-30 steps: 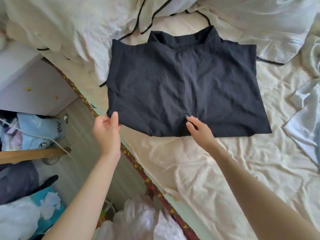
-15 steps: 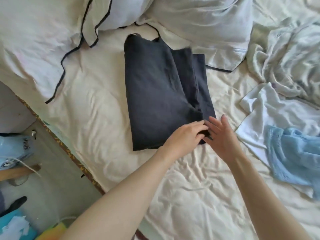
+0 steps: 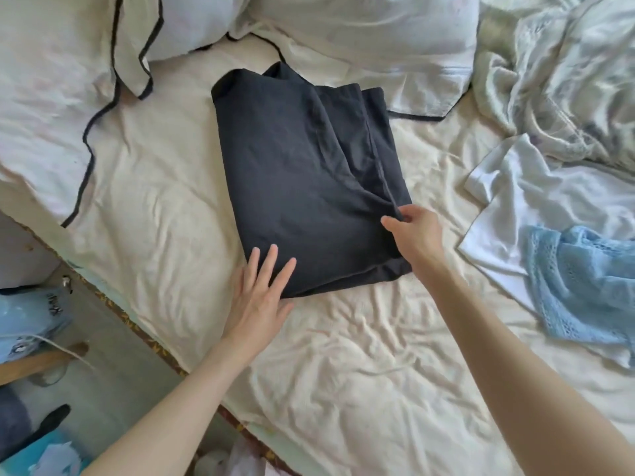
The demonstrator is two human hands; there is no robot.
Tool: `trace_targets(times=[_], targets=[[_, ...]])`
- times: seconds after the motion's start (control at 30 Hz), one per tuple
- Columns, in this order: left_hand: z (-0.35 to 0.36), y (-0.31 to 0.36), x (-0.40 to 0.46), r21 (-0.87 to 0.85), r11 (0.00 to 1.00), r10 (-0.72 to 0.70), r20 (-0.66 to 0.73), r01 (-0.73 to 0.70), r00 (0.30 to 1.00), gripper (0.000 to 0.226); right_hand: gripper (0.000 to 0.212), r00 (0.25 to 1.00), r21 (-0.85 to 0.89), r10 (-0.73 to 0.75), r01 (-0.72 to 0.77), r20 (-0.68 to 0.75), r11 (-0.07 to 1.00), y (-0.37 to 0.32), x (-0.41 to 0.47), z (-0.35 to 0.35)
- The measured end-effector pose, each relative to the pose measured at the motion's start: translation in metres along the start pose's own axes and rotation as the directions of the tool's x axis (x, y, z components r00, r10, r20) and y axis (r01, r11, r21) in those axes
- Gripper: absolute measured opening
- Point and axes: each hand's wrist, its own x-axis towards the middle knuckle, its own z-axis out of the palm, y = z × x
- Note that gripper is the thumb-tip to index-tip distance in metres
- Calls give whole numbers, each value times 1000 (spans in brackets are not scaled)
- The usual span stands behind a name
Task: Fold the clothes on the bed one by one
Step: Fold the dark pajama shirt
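A black garment (image 3: 302, 180) lies folded in half lengthwise on the cream bedsheet (image 3: 343, 365), collar end away from me. My left hand (image 3: 259, 297) lies flat with straight fingers, its fingertips pressing the garment's near left corner. My right hand (image 3: 414, 235) pinches the garment's right edge near the bottom corner, thumb and fingers curled on the fabric. A white garment (image 3: 536, 201) and a light blue knitted garment (image 3: 591, 283) lie unfolded on the bed to the right.
Pillows with black piping (image 3: 86, 63) lie along the far side. A crumpled pale blanket (image 3: 567, 63) fills the far right. The bed's edge (image 3: 130, 321) runs diagonally at left, with floor clutter and bags (image 3: 24, 324) below it.
The garment went from spread wide to folded in half. Since half a second ago my left hand moved from the right corner to the near left corner; my right hand now pinches the right edge.
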Motion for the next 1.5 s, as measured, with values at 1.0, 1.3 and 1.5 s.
trace_targets(times=[1.0, 1.3, 1.5], targets=[[-41, -5, -8, -807, -126, -469, 561, 577, 682, 19, 16, 884, 260, 396, -455, 249, 852, 66, -52, -26], [-45, -18, -127, -568, -189, -416, 785, 801, 459, 19, 5, 746, 277, 582, -663, 325, 695, 126, -189, -13], [-48, -13, -173, -556, -151, -428, 782, 817, 453, 32, 39, 820, 281, 538, -572, 194, 771, 139, -250, -16]])
